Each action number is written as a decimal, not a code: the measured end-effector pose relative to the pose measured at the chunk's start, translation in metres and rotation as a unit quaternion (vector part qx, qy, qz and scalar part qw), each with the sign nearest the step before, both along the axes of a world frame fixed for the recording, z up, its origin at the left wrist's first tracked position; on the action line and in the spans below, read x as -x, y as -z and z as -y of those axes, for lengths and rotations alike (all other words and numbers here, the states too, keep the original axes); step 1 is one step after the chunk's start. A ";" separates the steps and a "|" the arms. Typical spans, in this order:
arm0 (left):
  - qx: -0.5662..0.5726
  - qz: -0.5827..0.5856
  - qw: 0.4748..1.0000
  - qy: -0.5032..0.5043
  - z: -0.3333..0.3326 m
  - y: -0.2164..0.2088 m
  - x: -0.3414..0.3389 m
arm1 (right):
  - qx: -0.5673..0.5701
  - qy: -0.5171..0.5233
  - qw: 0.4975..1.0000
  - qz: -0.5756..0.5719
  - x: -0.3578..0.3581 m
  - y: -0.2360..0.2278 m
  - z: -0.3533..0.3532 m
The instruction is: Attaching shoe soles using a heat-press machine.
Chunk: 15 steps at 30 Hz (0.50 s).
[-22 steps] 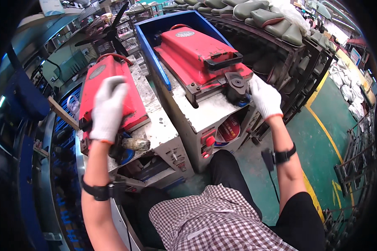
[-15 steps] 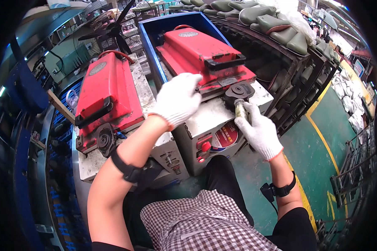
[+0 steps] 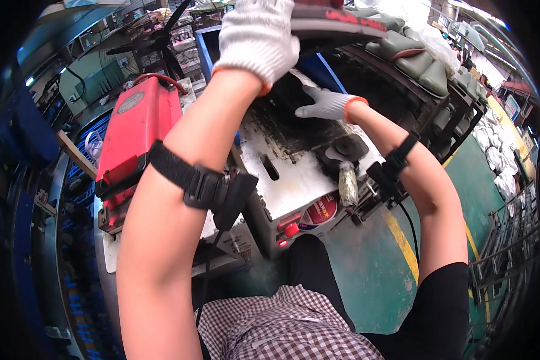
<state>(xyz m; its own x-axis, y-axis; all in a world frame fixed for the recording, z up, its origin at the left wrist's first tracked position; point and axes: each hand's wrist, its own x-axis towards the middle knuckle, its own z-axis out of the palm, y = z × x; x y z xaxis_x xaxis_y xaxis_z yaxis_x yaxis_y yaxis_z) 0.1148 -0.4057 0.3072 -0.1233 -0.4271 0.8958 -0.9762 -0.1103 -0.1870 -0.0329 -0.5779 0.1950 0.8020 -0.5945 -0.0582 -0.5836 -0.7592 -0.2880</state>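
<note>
We grip the raised red metal lid (image 3: 336, 15) with our gloved left hand (image 3: 258, 36); our gloved right hand (image 3: 321, 105), fingers open, rests flat on the dark machine bed (image 3: 282, 126).

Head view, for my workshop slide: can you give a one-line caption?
Gloved left hand lifts a red lid while the gloved right hand reaches beneath it over a white machine.

Round red-and-white label (image 3: 318, 211) on white machine front, oval grey label (image 3: 130, 102) atop red machine casing.
</note>
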 end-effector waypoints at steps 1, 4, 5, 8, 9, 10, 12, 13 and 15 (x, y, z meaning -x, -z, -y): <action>0.057 -0.006 0.996 0.064 0.002 -0.008 -0.002 | 0.012 -0.003 1.000 -0.024 -0.011 0.007 0.009; 0.015 -0.053 0.998 0.007 0.006 -0.036 -0.007 | 0.121 -0.022 0.982 -0.144 -0.039 0.012 0.000; 0.023 -0.067 0.997 0.007 0.006 -0.040 -0.015 | 0.214 -0.031 0.959 -0.186 -0.047 0.005 -0.014; 0.043 -0.066 0.997 -0.009 0.010 -0.048 -0.008 | 0.090 0.002 0.995 -0.036 -0.031 -0.004 0.005; 0.037 -0.065 0.996 -0.040 0.006 -0.049 -0.004 | -0.029 0.023 0.997 0.067 -0.028 -0.010 0.006; -0.021 -0.080 0.996 -0.040 0.009 -0.057 -0.007 | -0.147 0.045 0.974 0.170 -0.025 -0.017 0.007; -0.007 -0.054 0.998 -0.043 0.013 -0.052 -0.012 | -0.318 0.117 0.898 0.282 -0.019 -0.031 0.004; 0.007 -0.023 0.998 -0.053 0.015 -0.046 -0.021 | -0.424 0.152 0.831 0.327 -0.017 -0.036 -0.001; -0.047 -0.097 0.990 0.093 0.001 -0.034 -0.044 | -0.492 0.131 0.764 0.397 -0.007 -0.041 -0.046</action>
<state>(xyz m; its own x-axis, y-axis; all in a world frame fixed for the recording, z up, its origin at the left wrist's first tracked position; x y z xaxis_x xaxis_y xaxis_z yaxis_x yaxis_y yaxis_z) 0.1586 -0.4064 0.3407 -0.0370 -0.4952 0.8680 -0.9965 0.0838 0.0053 -0.0263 -0.5314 0.2358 0.6781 -0.7221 -0.1367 -0.0226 0.1654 -0.9860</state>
